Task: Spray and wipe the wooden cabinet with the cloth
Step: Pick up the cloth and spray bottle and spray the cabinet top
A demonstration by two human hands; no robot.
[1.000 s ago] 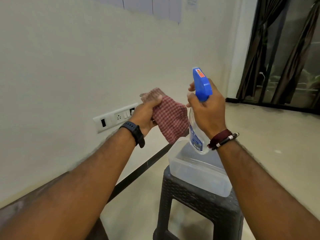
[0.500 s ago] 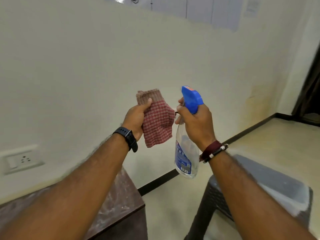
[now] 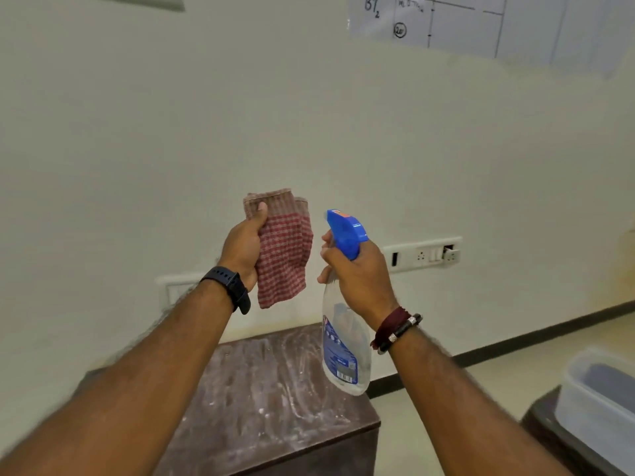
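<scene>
Nearest the viewer, the wooden cabinet [image 3: 275, 407] stands low between the two forearms, its dark top streaked with pale dust or residue and, by the look of it, not yet sprayed. Above it the right hand [image 3: 357, 276] holds the spray bottle [image 3: 343, 352] by the neck, fingers [image 3: 326, 243] curled round the front under the blue trigger head, which points left toward the cloth and the wall rather than down. Squeezed from here, the mist would likely wet the cloth [image 3: 283, 249] or the paint and miss the wood. The left hand [image 3: 244, 249] holds the red checked cloth up, thumb pressed across its top edge, the rest hanging loose; a slack hold could let it drop. Farther back, a switch plate [image 3: 422, 254] sits on the wall [image 3: 137, 149] behind the bottle, so stray spray reaching the sockets is the graver risk.
</scene>
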